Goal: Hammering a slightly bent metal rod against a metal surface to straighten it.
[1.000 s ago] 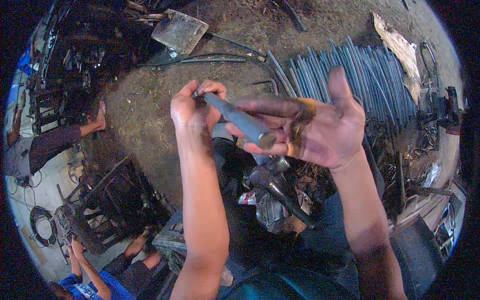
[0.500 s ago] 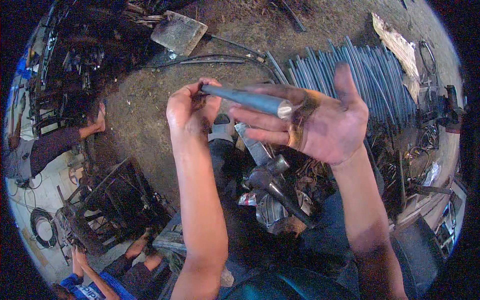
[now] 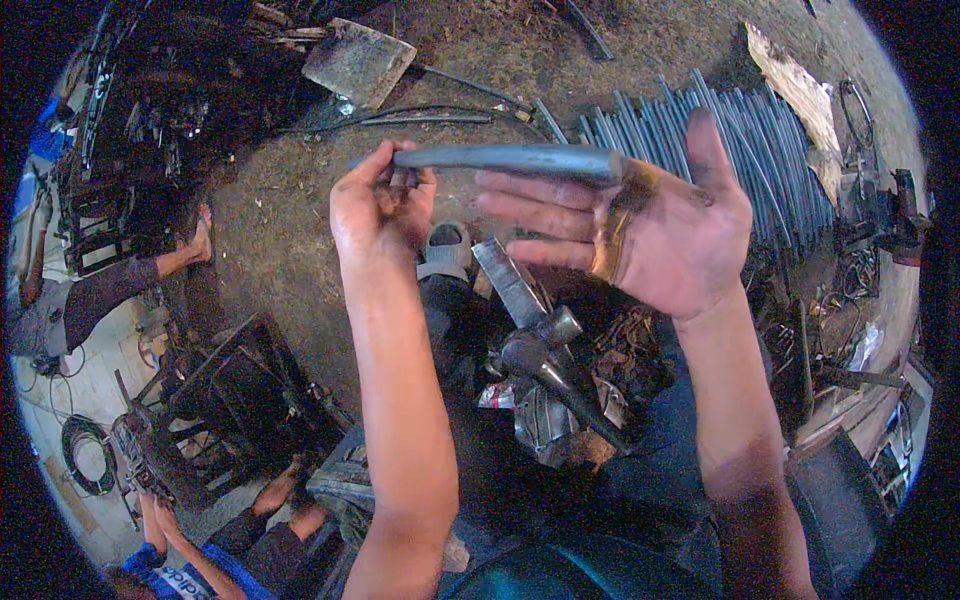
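A blue-grey round metal rod (image 3: 510,160) lies almost level across the upper middle. My left hand (image 3: 385,205) pinches it near its left end. My right hand (image 3: 665,235) is palm up with the fingers stretched out and the thumb spread. A brownish-yellow band wraps the base of its fingers. The rod's right end lies over or just above that band; whether they touch I cannot tell. Below the hands is a hammer (image 3: 560,375) with a dark handle, beside a flat steel bar (image 3: 512,285) and a grey metal block (image 3: 540,420).
Many similar metal rods (image 3: 700,150) lie in a row on the dirt floor at upper right, beside a torn pale sheet (image 3: 792,90). A square slab (image 3: 358,62) lies at upper left. Two other people (image 3: 200,570) sit at the left, near a dark metal frame (image 3: 225,400).
The rod has swung from a slant toward me to nearly level, its right end moving up and right. My right hand has shifted slightly right.
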`<state>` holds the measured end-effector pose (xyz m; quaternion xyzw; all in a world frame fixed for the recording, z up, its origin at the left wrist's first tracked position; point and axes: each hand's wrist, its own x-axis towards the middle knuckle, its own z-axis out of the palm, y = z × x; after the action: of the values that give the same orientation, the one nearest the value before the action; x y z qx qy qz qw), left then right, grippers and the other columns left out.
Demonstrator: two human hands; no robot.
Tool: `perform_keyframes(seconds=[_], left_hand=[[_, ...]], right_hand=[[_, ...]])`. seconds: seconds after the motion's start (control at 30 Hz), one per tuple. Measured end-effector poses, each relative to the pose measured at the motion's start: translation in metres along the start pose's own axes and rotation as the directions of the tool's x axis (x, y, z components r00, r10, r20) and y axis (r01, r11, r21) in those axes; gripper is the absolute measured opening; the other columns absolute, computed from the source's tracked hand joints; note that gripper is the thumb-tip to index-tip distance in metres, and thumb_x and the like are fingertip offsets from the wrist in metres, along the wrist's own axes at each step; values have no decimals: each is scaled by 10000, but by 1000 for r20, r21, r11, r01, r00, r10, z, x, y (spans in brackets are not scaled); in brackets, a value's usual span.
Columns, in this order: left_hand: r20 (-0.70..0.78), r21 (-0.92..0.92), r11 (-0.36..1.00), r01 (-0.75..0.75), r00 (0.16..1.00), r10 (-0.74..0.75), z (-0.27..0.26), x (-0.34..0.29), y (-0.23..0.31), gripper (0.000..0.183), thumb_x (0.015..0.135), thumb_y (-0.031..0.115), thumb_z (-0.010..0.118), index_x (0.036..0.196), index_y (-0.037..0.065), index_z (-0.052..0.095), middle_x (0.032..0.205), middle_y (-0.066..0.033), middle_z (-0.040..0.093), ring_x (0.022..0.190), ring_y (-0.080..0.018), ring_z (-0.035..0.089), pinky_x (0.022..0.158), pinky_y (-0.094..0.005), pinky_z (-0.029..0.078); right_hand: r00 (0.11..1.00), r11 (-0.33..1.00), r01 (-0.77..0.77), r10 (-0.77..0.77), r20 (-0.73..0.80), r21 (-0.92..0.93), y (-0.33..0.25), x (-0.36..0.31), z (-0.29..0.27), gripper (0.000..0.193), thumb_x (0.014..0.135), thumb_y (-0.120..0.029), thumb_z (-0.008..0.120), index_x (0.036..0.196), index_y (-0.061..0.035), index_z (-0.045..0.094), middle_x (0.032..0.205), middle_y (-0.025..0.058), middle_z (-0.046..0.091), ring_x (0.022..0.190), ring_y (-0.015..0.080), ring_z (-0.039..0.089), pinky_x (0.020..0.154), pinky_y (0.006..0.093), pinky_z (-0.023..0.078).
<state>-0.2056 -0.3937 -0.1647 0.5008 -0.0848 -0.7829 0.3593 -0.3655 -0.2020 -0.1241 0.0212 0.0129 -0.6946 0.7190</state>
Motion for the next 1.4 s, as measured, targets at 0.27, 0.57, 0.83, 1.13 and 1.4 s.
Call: perform_keyframes(seconds=[0.27,0.57,0.83,1.13,1.4], left_hand=[[37,-105,994,-18,999,22,6,-11,-1,141,893,76,533,986,-28,515,943,-151,592,900,-262,588,805,-415,495],[687,-326,939,106,710,158,30,-43,-10,697,847,536,498,1268,-18,447,1357,-197,453,1268,-406,382,1102,-581,189],[675,-410,910,52,688,265,34,-46,0,908,824,720,326,1387,8,360,1482,-163,321,1388,-417,184,1113,-620,70],[894,-410,902,133,255,369,38,-46,-6,760,883,654,245,1442,145,324,1511,-58,299,1411,-391,149,1104,-646,-19],[944,-267,957,111,229,237,46,-68,-16,898,823,733,213,1453,94,230,1525,-85,227,1420,-352,127,1113,-585,29]], right_hand=[[977,984,103,-128,-171,-146,-16,2,-4,839,922,-602,307,1303,143,371,1351,401,331,1313,521,279,1037,587,327],[662,878,451,-449,-601,-160,-28,9,-21,454,956,-293,426,997,155,483,1140,318,507,1049,436,528,1029,521,381],[740,823,567,-492,-459,32,-84,-18,-42,270,955,-220,407,853,30,405,656,51,350,607,211,403,839,463,428],[645,771,626,-597,-477,-119,-98,-28,-54,274,974,-196,341,749,-41,359,625,64,374,609,214,407,845,443,395],[469,652,720,-709,-526,-237,-144,-58,-71,284,980,-210,341,746,-53,375,593,45,361,633,222,433,779,432,420]])
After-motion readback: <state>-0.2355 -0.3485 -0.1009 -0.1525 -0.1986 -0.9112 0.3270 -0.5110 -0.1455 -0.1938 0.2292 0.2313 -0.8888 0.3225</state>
